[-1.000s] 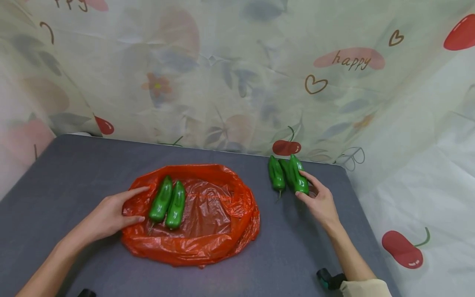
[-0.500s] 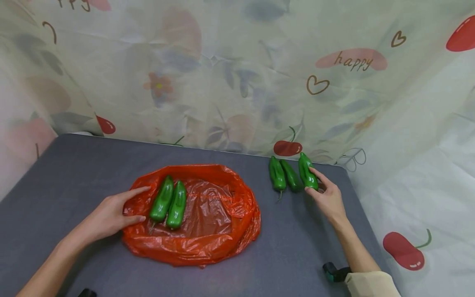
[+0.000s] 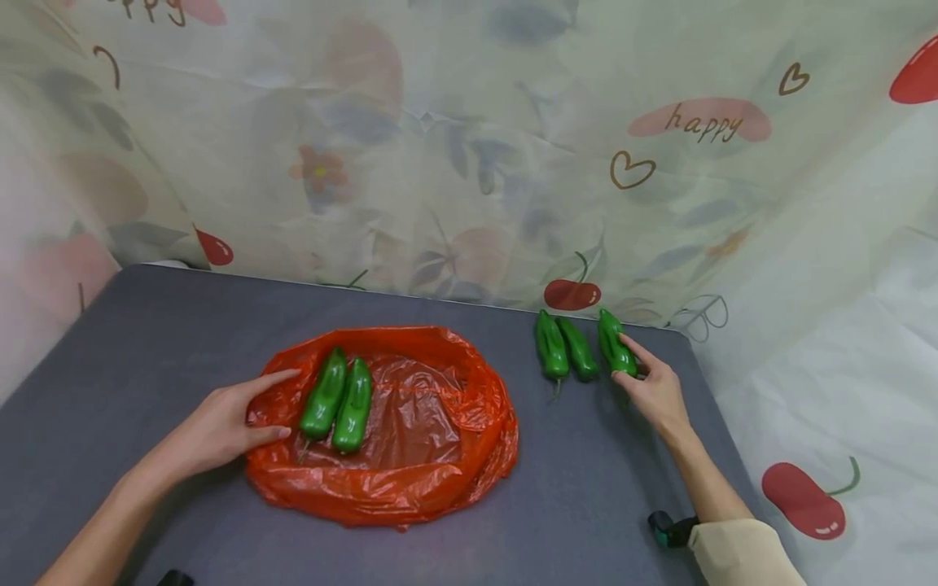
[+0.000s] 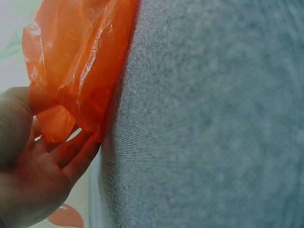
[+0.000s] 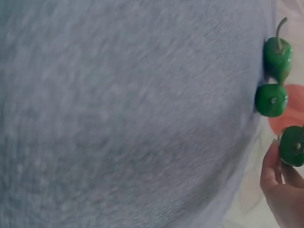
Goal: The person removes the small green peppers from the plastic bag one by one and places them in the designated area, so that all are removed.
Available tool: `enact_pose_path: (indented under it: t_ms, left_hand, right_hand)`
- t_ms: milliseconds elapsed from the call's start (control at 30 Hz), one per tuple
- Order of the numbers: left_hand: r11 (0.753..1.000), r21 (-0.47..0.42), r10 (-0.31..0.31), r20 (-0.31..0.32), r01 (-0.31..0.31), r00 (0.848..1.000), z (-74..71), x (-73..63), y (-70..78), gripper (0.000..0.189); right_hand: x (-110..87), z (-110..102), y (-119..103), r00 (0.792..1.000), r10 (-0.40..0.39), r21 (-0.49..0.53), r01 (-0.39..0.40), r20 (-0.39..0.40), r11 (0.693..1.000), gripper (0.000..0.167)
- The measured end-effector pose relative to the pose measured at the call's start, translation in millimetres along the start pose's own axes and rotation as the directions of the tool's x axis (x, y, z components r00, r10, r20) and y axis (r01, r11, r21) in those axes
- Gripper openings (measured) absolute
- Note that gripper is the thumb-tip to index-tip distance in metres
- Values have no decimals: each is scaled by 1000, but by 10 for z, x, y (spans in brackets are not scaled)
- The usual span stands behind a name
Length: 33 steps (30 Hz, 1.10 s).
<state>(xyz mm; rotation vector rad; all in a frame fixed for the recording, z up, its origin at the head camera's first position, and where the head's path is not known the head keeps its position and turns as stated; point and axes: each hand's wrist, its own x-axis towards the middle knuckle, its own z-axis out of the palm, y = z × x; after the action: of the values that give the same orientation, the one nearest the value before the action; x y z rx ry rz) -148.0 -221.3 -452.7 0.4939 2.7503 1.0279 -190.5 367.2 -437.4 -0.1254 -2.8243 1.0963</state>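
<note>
In the head view my left hand (image 3: pixel 223 423) grips the left rim of a red plastic bag (image 3: pixel 352 491), which lies spread open. Thumb and forefinger reach over the rim; the left wrist view shows other fingers (image 4: pixel 78 152) outside against the bag. Two green peppers (image 3: pixel 324 395) (image 3: pixel 352 407) lie side by side in the bag's left part. At the far right, my right hand (image 3: pixel 655 395) holds another green pepper (image 3: pixel 615 342) between thumb and fingers. It appears slightly raised off the table in the right wrist view. To its left lie two more green peppers (image 3: pixel 551 346) (image 3: pixel 579 350).
The dark grey table (image 3: pixel 572 496) ends just behind the right-hand peppers, where a patterned curtain (image 3: pixel 469 163) hangs. Curtain also stands along both sides. A black device (image 3: pixel 668 531) sits at my right wrist by the sleeve (image 3: pixel 743 549).
My right hand has moved right with its pepper, away from the two others, then slightly down in the head view. My left hand and the bag have hardly moved.
</note>
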Motion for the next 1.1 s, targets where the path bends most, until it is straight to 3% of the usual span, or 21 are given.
enact_pose_path:
  t_ms: [533, 1100]
  left_hand:
    - [1000, 13, 8, -4, -8, 1000, -4, 4, -9, 74]
    - [1000, 14, 12, -8, -12, 1000, 4, -7, -19, 74]
  right_hand:
    - [125, 51, 222, 1000, 10, -78, -9, 23, 997, 67]
    - [240, 146, 267, 997, -18, -92, 24, 69, 995, 71]
